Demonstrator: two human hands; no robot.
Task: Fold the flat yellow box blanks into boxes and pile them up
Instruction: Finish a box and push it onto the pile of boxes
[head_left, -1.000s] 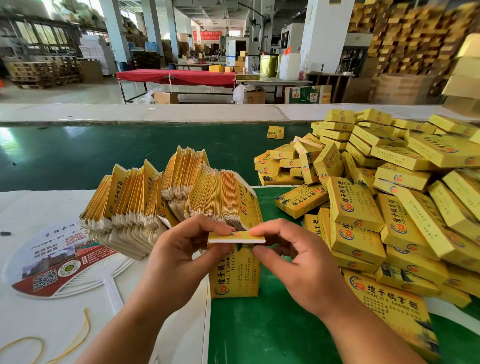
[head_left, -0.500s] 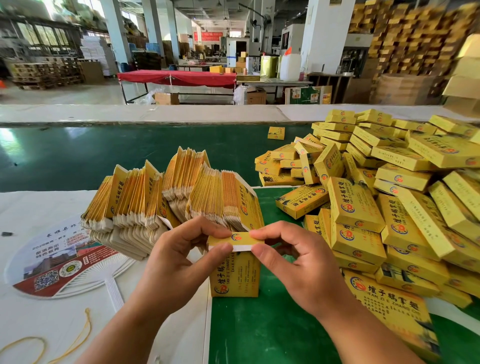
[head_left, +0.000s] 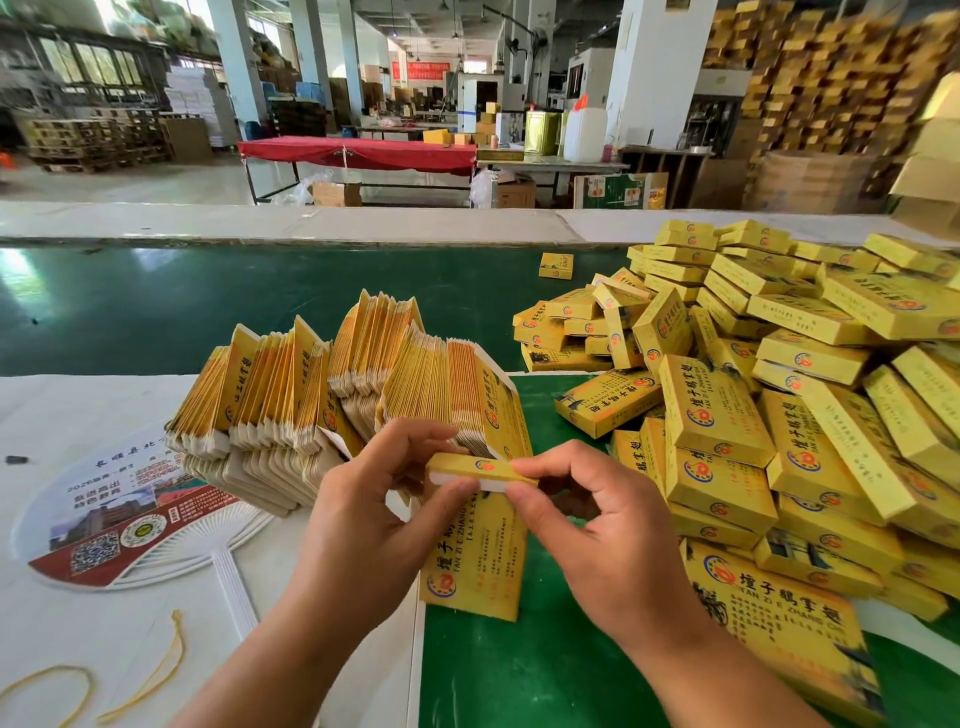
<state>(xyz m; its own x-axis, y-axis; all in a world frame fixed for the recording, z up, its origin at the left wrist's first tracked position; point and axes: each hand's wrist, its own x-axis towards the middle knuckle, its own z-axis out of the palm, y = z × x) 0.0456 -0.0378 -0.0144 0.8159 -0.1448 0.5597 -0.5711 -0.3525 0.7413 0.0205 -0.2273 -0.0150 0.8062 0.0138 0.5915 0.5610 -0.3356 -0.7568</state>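
Observation:
An upright yellow box (head_left: 475, 558) stands on end on the green mat in front of me. My left hand (head_left: 374, 514) and my right hand (head_left: 597, 525) each pinch its top flap (head_left: 480, 470) between thumb and fingers, the flap bent down over the opening with its white edge showing. Behind the hands leans a fanned stack of flat yellow blanks (head_left: 332, 384). A big loose pile of folded yellow boxes (head_left: 769, 395) fills the right side.
A printed plastic hand fan (head_left: 119, 514) lies flat on the white sheet at left, with a yellow cord (head_left: 150, 680) near the front edge. One single box (head_left: 556, 266) sits alone on the green belt (head_left: 208, 306) beyond. A factory hall lies behind.
The top flap has folded further down over the box's open end. Both hands stay at the box's top, fingers curled tighter around the flap.

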